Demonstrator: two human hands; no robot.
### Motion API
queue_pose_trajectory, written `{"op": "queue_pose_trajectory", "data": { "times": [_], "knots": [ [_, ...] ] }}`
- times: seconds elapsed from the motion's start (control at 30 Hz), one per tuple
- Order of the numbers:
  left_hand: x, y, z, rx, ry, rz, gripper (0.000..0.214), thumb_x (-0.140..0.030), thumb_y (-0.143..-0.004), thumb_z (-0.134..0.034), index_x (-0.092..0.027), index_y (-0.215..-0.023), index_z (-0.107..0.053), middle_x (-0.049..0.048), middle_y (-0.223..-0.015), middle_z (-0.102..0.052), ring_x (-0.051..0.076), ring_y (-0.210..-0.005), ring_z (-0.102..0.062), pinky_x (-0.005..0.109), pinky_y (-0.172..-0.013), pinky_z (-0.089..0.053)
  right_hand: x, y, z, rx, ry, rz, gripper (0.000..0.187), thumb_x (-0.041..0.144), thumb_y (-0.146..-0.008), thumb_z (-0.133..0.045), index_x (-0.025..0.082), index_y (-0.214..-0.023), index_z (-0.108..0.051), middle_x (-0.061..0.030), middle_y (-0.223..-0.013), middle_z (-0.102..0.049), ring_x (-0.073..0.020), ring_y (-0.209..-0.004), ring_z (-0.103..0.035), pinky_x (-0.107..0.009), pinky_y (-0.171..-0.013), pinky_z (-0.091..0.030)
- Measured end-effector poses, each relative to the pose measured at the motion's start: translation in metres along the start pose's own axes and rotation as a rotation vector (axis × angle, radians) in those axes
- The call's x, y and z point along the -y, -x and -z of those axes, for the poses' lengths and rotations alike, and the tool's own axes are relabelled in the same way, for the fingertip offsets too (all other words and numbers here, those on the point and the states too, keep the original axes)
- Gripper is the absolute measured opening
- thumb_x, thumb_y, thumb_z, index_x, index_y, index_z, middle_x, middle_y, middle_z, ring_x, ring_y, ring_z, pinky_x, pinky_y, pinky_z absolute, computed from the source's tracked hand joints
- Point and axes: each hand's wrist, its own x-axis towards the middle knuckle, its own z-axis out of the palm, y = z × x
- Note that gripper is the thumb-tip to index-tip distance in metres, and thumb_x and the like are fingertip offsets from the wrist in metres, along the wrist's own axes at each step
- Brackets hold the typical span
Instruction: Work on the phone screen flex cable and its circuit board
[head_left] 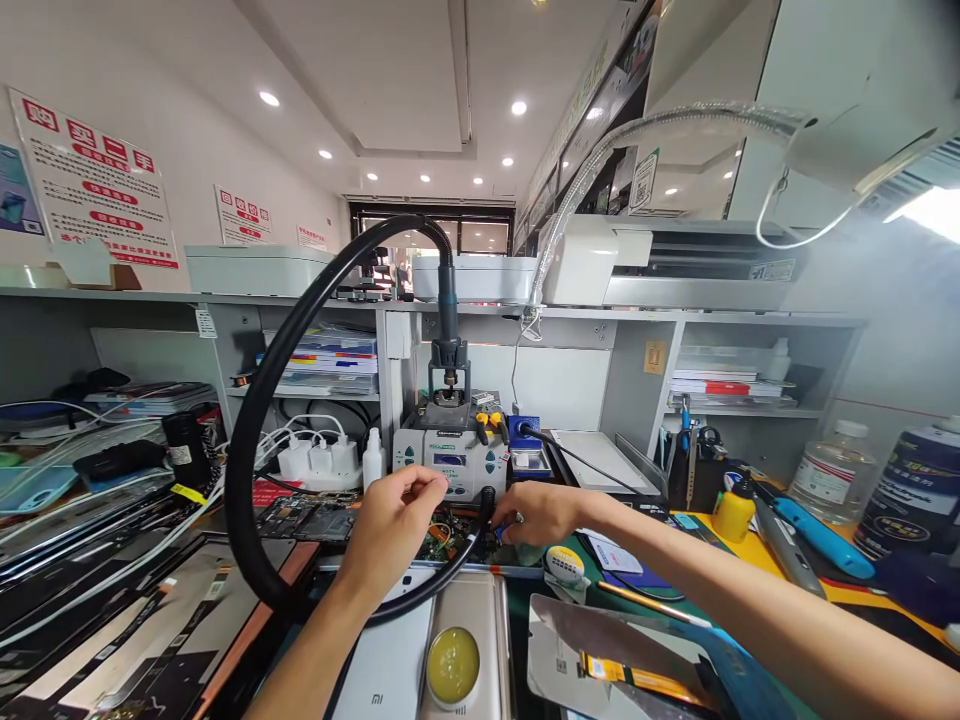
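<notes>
My left hand (394, 525) hovers over an opened phone board (442, 540) with thumb and forefinger pinched together just in front of the hot-air rework station (450, 460). Whether anything is between the fingers is hidden. My right hand (536, 512), with a ring on one finger, rests at the board's right edge beside the hose socket (487, 497). Its fingers are closed on a small blue item (499, 531). The thick black hose (247, 440) loops from the socket up to the handle parked on top of the station.
A white phone back (390, 660) and a yellow paste tin (453, 665) lie near me. Dismantled screens (112, 610) cover the left. A yellow bottle (733, 512), blue tools (821, 535), a clear bottle (831, 472) and a dark can (911, 495) stand right. Chargers (319, 458) sit behind.
</notes>
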Motion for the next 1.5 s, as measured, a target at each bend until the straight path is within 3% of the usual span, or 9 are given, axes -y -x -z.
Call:
{"op": "queue_pose_trajectory", "data": {
  "times": [0.37,0.53,0.7,1.1,1.3,1.5],
  "knots": [
    [0.007,0.001,0.001,0.001,-0.016,-0.009,0.029,-0.044,-0.101,-0.063,-0.015,-0.100,-0.065,-0.0038,-0.078,-0.061,0.009,-0.058,-0.055,0.023,-0.053,-0.049,0.013,0.019,-0.001,-0.068,0.043,-0.065,0.027,0.034,-0.103,-0.068,0.020,-0.125,-0.069,-0.0087,-0.130,-0.071,-0.0270,-0.107,-0.072,-0.047,-0.091,-0.062],
    [0.006,0.001,0.000,0.002,-0.017,-0.020,0.028,-0.043,-0.101,-0.064,-0.015,-0.098,-0.065,-0.0044,-0.076,-0.059,0.008,-0.057,-0.054,0.022,-0.052,-0.047,0.014,0.041,0.005,-0.023,0.073,-0.109,0.027,0.034,-0.102,-0.069,0.020,-0.125,-0.069,-0.0085,-0.129,-0.071,-0.0270,-0.106,-0.072,-0.047,-0.090,-0.062],
    [0.005,0.001,-0.002,-0.003,-0.019,-0.026,0.028,-0.043,-0.101,-0.064,-0.015,-0.098,-0.065,-0.0045,-0.076,-0.059,0.008,-0.058,-0.053,0.022,-0.051,-0.047,0.009,0.050,-0.002,-0.016,0.068,-0.125,0.030,0.034,-0.101,-0.071,0.019,-0.126,-0.068,-0.0091,-0.129,-0.072,-0.0278,-0.108,-0.072,-0.050,-0.092,-0.061],
    [0.007,0.001,-0.002,0.011,-0.011,-0.027,0.029,-0.044,-0.101,-0.064,-0.016,-0.098,-0.064,-0.0071,-0.070,-0.050,0.006,-0.051,-0.044,0.020,-0.046,-0.038,-0.018,0.062,-0.019,-0.175,-0.204,-0.082,0.029,0.036,-0.102,-0.069,0.017,-0.123,-0.070,-0.0067,-0.121,-0.074,-0.0262,-0.099,-0.074,-0.045,-0.085,-0.063],
    [0.002,0.005,-0.003,0.032,-0.004,-0.005,0.029,-0.044,-0.100,-0.065,-0.016,-0.096,-0.065,-0.0049,-0.075,-0.056,0.009,-0.058,-0.052,0.022,-0.052,-0.044,-0.032,0.088,-0.013,-0.218,-0.287,-0.178,0.029,0.039,-0.104,-0.066,0.017,-0.123,-0.068,-0.0058,-0.113,-0.075,-0.0231,-0.090,-0.075,-0.041,-0.077,-0.064],
    [-0.002,0.013,-0.013,0.140,0.017,0.002,0.032,-0.047,-0.098,-0.066,-0.016,-0.093,-0.067,-0.0015,-0.082,-0.063,0.013,-0.070,-0.060,0.027,-0.063,-0.050,-0.026,0.096,-0.031,-0.255,-0.153,-0.258,0.024,0.034,-0.102,-0.069,0.018,-0.119,-0.071,-0.0074,-0.120,-0.074,-0.0256,-0.102,-0.073,-0.047,-0.089,-0.062]
  ]
}}
